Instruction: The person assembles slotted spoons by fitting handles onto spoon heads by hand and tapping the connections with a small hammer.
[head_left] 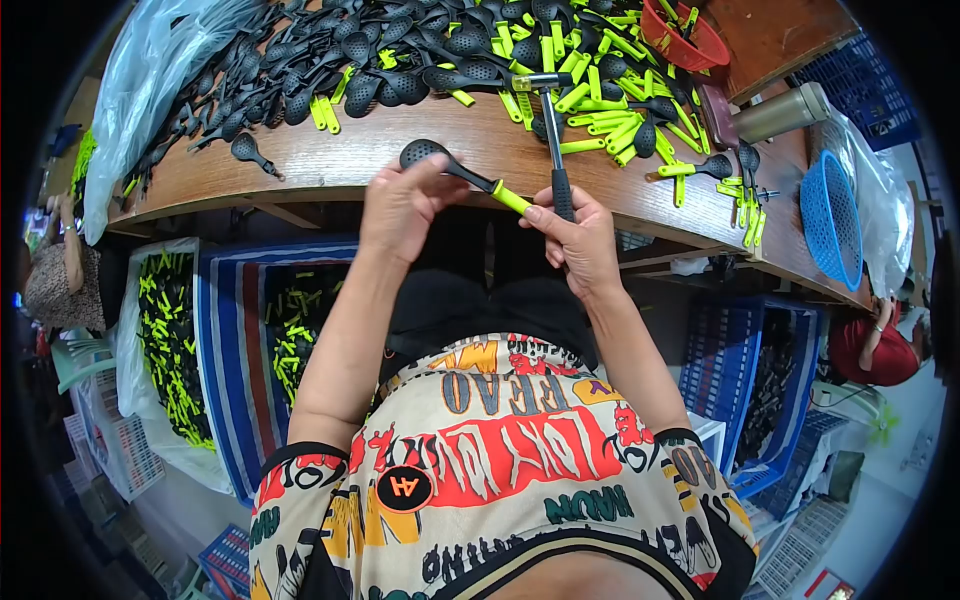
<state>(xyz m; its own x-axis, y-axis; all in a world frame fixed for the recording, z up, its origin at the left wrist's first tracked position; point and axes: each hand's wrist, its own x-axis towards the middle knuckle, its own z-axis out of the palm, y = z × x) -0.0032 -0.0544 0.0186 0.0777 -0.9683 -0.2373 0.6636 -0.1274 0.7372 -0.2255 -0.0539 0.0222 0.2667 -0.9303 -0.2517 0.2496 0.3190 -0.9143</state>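
A black slotted spoon point(470, 176) with a lime-green handle is held between my two hands near the table's front edge. My left hand point(403, 205) is closed on the spoon near its perforated bowl. In my right hand point(578, 235) are the end of the green handle point(511, 197), pinched at the fingertips, and a hammer point(556, 140) with a black grip. The hammer stands head up, its clear-and-metal head reaching over the pile of green handles point(610, 115). Black slotted spoon heads point(350, 50) lie heaped behind my hands.
On the brown table point(330, 160) are a red basket point(690, 45), a metal flask point(785, 115) and a blue basket point(832, 220). Blue-striped bins point(235, 370) stand below on both sides. People sit at far left point(65, 275) and far right point(875, 345).
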